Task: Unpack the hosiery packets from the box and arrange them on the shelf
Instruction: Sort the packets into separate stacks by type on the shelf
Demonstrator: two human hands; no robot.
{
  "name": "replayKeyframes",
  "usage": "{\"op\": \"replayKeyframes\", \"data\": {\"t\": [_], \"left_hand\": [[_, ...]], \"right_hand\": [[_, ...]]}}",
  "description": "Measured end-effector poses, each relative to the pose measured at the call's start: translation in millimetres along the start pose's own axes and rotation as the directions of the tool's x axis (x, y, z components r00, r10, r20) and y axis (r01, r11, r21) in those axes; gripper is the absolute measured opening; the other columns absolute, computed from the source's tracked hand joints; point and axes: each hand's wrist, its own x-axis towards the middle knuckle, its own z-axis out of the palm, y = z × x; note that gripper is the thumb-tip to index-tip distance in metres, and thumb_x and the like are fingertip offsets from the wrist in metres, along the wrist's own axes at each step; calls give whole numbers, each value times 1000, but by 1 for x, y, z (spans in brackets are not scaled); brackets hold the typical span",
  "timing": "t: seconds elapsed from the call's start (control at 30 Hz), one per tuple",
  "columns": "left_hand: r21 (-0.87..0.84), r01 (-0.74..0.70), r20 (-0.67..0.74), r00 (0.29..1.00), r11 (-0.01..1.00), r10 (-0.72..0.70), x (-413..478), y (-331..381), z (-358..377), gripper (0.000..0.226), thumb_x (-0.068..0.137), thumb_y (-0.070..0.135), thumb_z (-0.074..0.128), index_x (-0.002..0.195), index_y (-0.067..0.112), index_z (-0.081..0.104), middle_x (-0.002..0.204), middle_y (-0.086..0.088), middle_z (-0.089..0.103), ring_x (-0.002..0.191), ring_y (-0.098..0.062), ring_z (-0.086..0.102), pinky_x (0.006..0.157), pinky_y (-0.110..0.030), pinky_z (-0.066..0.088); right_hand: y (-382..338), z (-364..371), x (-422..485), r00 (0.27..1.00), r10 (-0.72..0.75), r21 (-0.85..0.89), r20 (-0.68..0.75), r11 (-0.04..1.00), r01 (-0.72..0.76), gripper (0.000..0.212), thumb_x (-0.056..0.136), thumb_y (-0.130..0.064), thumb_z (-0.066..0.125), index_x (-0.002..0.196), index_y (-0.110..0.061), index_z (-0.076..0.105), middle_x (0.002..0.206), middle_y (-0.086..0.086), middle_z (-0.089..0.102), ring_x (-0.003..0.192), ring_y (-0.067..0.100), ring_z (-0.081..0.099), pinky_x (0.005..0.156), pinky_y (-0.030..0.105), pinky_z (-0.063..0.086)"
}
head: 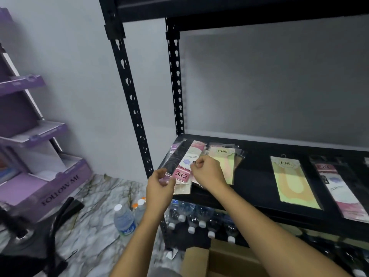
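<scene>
Pinched, in curled fingers of left hand (pixel 159 184) and right hand (pixel 208 172), 1 clear pink-labelled hosiery packet (pixel 181 174) at left front corner of black metal shelf (pixel 253 176), above marbled grey floor (pixel 95 196), beside white wall (pixel 79 76) and purple cardboard stand (pixel 40 188).

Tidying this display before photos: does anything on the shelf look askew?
Yes. The pink packet at the left end of the shelf lies reversed: its ENE label reads upside down and it overhangs the front edge, unlike the yellow packet, whose label sits at the back. The left hand and right hand pinch it.
</scene>
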Motion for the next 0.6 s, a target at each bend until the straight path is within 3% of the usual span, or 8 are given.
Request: {"op": "replayKeyframes", "data": {"t": [0.07,0.13,0.2,0.33,0.4,0.5,0.6], "left_hand": [[71,-1,-11,1000,998,1,5,-3,1,37,86,27,69,120,26,54,117,-4,59,84,-3,60,65,-20,46],[130,4,-22,1000,991,-1,8,-3,1,43,85,28,68,125,24,51,118,-5,56,79,-1,57,63,-18,41],[164,1,-36,999,986,5,9,-4,2,47,85,29,67,128,24,50,120,-5,52,79,1,54,65,-19,41],[214,-14,-39,999,977,23,10,-4,6,48,86,26,67,130,23,50,120,-5,48,75,3,50,59,-3,39],[207,2,-19,1000,978,2,10,-6,7,49,86,25,67,131,20,50,124,-5,48,80,-4,56,63,-7,38],[175,23,-7,1000,984,-22,10,-7,7,50,84,24,67,131,19,50,124,-6,49,88,-14,60,73,-25,42],[155,15,-2,1000,988,-15,10,-7,6,50,84,25,68,129,20,50,121,-5,52,93,-16,62,78,-32,52]], "right_hand": [[-5,9,9,1000,10,-91,25,996,-8,23,86,-31,62,80,-8,61,81,5,65,76,22,60,59,28,42],[-9,17,16,998,33,-182,49,983,-24,28,88,-34,58,74,-10,54,77,8,59,75,26,55,54,28,35],[-13,25,23,997,69,-257,44,965,-55,28,88,-35,57,73,-13,50,79,7,56,79,27,52,59,28,36],[-19,36,33,989,142,-368,28,922,-122,24,85,-34,60,96,-13,59,106,11,62,103,33,53,67,32,36],[-19,39,35,987,157,-387,37,913,-131,21,84,-30,63,95,-13,57,109,11,61,104,33,52,67,33,36],[-19,41,36,984,177,-373,24,915,-155,20,82,-25,66,94,-12,56,108,11,61,102,33,52,67,33,37],[-20,35,39,975,223,-256,2,942,-215,30,78,-25,72,101,-9,60,105,10,64,98,32,58,67,33,46]]}}
